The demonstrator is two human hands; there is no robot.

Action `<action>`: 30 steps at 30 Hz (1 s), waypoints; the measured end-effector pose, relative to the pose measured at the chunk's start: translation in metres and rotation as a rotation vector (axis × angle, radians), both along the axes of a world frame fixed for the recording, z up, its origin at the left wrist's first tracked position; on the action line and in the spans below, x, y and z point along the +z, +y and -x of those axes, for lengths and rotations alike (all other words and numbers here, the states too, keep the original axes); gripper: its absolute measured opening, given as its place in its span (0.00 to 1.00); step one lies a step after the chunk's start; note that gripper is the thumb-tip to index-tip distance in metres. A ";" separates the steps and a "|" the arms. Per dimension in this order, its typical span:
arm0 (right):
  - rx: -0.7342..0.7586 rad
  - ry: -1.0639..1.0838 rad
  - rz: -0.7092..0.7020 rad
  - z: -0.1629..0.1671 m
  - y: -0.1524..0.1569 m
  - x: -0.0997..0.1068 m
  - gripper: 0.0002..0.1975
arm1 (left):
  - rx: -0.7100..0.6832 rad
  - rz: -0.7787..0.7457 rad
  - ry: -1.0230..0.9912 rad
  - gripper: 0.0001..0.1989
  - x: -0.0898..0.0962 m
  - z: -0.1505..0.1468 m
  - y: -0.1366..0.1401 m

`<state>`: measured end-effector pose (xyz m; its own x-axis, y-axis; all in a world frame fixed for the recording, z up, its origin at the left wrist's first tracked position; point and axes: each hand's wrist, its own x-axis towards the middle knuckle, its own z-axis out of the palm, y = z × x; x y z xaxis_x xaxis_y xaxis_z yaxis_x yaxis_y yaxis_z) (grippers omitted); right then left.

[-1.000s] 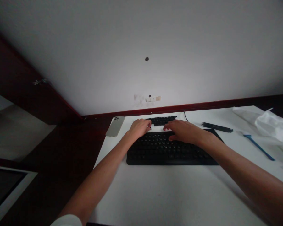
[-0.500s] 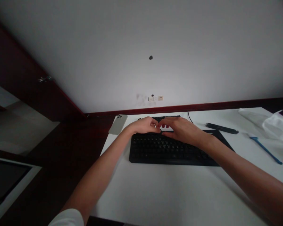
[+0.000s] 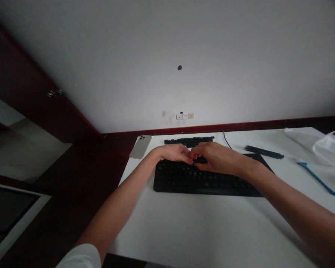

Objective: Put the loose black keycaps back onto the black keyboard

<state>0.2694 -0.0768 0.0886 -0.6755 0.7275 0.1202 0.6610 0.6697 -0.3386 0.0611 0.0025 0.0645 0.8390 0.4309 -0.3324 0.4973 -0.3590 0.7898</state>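
A black keyboard (image 3: 201, 184) lies on the white table, and both hands are over its far edge. My left hand (image 3: 174, 152) comes in from the left, its fingers closed and thumb stretched toward the other hand. From the right, my right hand (image 3: 212, 156) curves its fingers and thumb into a pinch that meets the left fingertips. A tiny dark piece (image 3: 194, 161), about keycap size, shows at the fingertips; its exact kind is too small to tell. Just beyond the hands runs a line of black keycaps (image 3: 188, 141).
A phone (image 3: 140, 146) lies at the table's far left corner. Right of the keyboard are a dark strip (image 3: 264, 152), a blue slim tool (image 3: 318, 179) and a crumpled white plastic bag (image 3: 328, 147). A thin cable (image 3: 226, 140) trails off the back edge, near the wall.
Both hands have dropped slightly toward the keyboard and closed tighter together at the fingertips. More of the keycap line behind them now shows. The view has shifted a little.
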 end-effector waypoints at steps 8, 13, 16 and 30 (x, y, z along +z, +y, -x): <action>0.018 0.027 0.047 0.000 -0.001 0.005 0.10 | 0.025 0.099 -0.009 0.15 0.003 0.000 -0.004; -0.020 0.022 0.065 0.001 -0.002 0.006 0.09 | 0.017 0.084 -0.017 0.15 0.002 0.000 -0.003; -0.026 -0.006 0.064 0.002 -0.001 0.006 0.08 | 0.006 0.030 -0.024 0.16 0.002 -0.001 -0.002; -0.189 -0.008 0.034 -0.005 0.003 -0.002 0.08 | 0.087 -0.082 -0.044 0.12 0.000 0.000 -0.001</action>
<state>0.2747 -0.0734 0.0865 -0.5273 0.8451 0.0882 0.7768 0.5216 -0.3529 0.0612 0.0014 0.0649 0.8103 0.5268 -0.2567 0.4947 -0.3801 0.7815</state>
